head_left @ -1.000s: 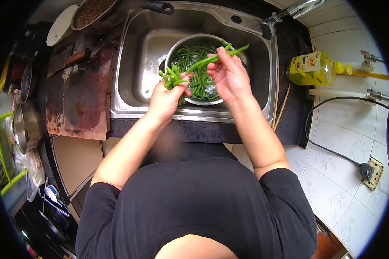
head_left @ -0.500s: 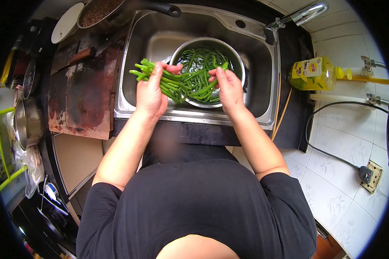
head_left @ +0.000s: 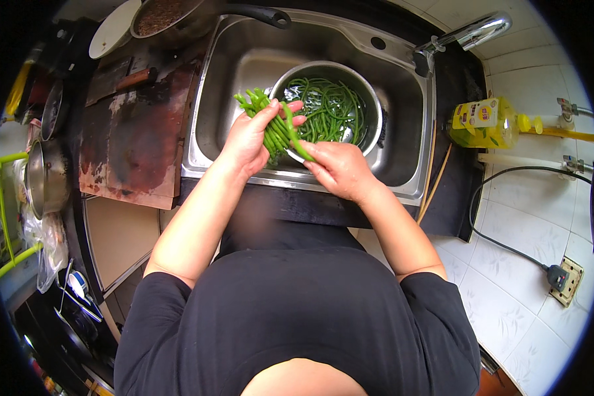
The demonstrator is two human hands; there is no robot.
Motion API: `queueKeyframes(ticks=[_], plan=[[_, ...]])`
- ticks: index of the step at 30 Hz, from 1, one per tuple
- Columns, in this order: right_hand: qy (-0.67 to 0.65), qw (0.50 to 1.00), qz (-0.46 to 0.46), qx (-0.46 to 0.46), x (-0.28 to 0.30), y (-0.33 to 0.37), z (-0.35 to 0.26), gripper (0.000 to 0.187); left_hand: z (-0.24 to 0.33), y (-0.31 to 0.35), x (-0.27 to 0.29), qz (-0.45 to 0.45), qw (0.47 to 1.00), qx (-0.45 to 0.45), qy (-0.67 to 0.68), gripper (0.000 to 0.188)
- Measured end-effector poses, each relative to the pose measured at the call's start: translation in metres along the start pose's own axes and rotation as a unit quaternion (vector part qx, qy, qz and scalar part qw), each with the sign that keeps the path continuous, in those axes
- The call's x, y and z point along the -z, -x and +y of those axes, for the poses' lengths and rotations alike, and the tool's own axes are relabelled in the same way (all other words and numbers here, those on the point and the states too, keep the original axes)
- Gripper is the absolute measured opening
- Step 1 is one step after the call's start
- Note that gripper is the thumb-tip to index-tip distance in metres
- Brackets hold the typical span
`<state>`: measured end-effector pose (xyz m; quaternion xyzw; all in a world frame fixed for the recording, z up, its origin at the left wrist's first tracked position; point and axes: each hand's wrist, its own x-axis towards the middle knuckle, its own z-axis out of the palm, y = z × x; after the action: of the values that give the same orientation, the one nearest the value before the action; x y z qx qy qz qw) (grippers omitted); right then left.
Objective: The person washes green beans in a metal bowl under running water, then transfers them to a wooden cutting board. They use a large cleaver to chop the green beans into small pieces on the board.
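My left hand (head_left: 246, 140) is closed round a bunch of long green beans (head_left: 278, 134), their tips poking out past the thumb. In my right hand (head_left: 340, 168), thumb and fingers grip the lower end of a long bean (head_left: 293, 132) that runs up to the bunch. Both hands are over the near left side of a round metal basin (head_left: 374, 99). More long beans (head_left: 336, 109) lie in water inside it. The basin stands in a stainless steel sink (head_left: 241, 61). My right fingertips are partly hidden behind the hand.
A wooden board (head_left: 138, 132) with a wood-handled knife (head_left: 136, 79) lies left of the sink. Behind it sits a pan (head_left: 162, 16). To the right are chopsticks (head_left: 435, 178), a yellow bottle (head_left: 485, 122) and the faucet (head_left: 468, 33). A plug (head_left: 558, 276) sits in the wall socket.
My right hand has come down and left, from over the basin to its near rim, bringing a bean toward the bunch. My left hand still holds the bunch. The view has shifted slightly.
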<state>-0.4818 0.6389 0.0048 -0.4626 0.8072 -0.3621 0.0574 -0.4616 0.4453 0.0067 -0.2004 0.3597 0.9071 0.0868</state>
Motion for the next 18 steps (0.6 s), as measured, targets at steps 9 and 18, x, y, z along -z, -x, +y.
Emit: queueKeyframes(ticks=[9, 18], plan=[[0.083, 0.995, 0.024, -0.046, -0.007, 0.004, 0.003, 0.041, 0.005, 0.006, 0.004, -0.076, 0.990, -0.036, 0.117, 0.011], [0.074, 0.988, 0.091, -0.098, -0.021, 0.003, 0.006, 0.031, 0.003, 0.012, 0.004, -0.127, 0.980, -0.024, 0.154, 0.034]])
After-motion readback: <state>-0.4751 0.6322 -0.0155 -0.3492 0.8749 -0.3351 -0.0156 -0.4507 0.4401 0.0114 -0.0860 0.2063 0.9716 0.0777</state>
